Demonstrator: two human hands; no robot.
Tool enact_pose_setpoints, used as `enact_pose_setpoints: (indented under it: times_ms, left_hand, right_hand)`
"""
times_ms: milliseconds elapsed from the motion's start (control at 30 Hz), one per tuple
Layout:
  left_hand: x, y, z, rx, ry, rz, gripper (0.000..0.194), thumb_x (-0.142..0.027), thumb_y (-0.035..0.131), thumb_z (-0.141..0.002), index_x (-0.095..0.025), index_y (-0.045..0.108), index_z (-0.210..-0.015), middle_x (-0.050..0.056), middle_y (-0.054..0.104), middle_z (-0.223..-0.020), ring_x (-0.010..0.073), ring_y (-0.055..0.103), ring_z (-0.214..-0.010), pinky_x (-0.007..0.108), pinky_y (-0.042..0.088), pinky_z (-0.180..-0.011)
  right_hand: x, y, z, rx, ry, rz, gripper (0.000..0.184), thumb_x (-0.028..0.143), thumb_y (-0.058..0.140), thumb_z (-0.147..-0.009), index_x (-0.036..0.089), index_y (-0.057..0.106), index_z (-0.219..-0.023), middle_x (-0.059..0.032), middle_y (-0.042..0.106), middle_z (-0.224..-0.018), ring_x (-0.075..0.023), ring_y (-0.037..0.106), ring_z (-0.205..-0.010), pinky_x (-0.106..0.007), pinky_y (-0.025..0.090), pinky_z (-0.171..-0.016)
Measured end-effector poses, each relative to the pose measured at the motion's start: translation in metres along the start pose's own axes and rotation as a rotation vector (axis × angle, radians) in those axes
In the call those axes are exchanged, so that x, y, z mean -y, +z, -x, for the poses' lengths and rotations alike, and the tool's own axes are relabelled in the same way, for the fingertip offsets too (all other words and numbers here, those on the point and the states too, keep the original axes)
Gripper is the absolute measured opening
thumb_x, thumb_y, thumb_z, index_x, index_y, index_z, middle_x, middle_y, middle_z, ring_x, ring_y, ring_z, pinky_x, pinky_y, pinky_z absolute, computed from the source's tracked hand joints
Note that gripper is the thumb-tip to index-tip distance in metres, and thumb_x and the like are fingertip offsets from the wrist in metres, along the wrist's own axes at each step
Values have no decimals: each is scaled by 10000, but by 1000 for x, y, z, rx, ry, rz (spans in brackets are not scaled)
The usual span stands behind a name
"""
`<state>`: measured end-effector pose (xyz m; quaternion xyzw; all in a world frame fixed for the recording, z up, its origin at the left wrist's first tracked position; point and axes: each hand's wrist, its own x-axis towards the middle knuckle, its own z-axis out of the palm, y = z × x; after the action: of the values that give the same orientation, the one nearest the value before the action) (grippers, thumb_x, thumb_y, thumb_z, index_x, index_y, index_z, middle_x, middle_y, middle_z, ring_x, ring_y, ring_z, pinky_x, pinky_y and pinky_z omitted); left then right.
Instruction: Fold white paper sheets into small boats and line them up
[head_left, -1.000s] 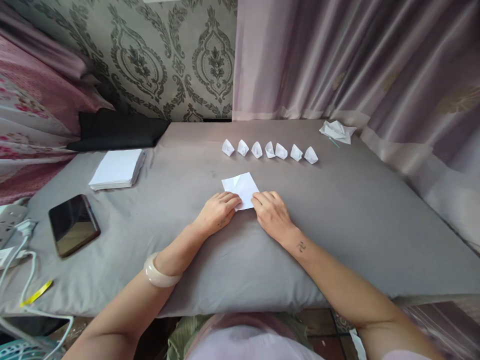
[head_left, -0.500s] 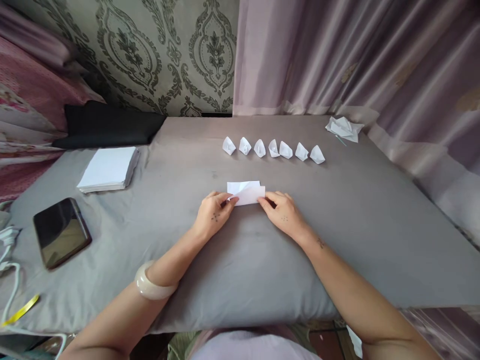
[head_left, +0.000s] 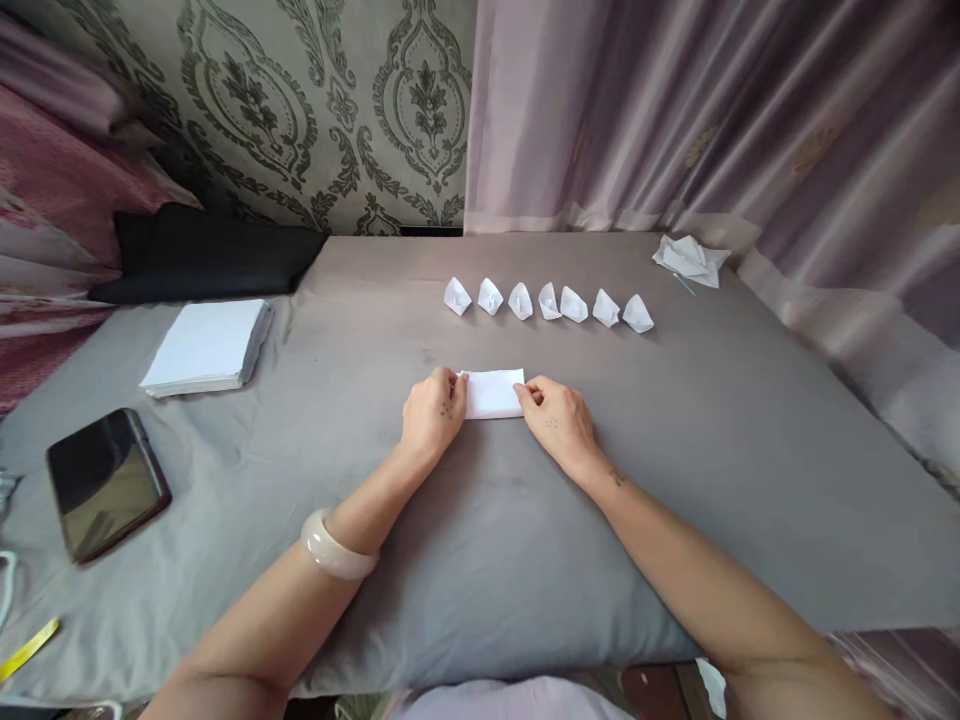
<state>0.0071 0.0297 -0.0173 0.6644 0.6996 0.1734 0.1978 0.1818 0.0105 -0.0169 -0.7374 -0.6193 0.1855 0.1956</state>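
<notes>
A small white sheet of paper (head_left: 493, 393), folded into a flat rectangle, lies on the grey cloth-covered surface (head_left: 675, 450) in front of me. My left hand (head_left: 433, 414) presses down on its left end with fingers curled together. My right hand (head_left: 553, 422) pinches its right end. Beyond the sheet stands a row of several small folded white paper shapes (head_left: 547, 301).
A stack of white paper (head_left: 206, 346) lies at the left, with a dark phone (head_left: 105, 482) nearer me. A black cushion (head_left: 202, 262) sits at the back left. Crumpled white paper (head_left: 690, 258) lies at the back right by the curtain (head_left: 712, 120).
The sheet went from an open square to a flat, folded rectangle. Both hands moved from its near edge to its two ends. The view drifted slightly.
</notes>
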Motion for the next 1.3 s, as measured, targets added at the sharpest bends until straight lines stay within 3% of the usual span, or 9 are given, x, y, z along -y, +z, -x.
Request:
enact_pose_setpoints:
  times_ms: [367,633,1300]
  left_hand:
    - [-6,2,-2,32,-46,-167,222,-356,416,-912,-229,598,-911,56,707,-812,243,653,-758,303,401,-615]
    - [0,0,-7,37,-110,-57,232,-378,461,-884,-224,626,-832,51,696,-812,236,639,-789,293,397,-611]
    - [2,-4,-8,71,-143,-42,245,-398,446,-901,-227,609,-834,23,678,-775,210,614,-762,281,327,-570]
  right_hand:
    - [4,1,-5,37,18,88,185,348,523,-886,251,651,-794,-9,700,-740,-187,627,-724,-271,326,-590]
    - [5,0,-11,85,33,135,222,352,486,-906,236,655,-820,-31,707,-760,-211,641,-763,-289,307,-586]
    - [10,-3,-18,169,95,185,286,382,433,-933,215,649,-849,-43,706,-812,-210,627,-796,-288,270,-569]
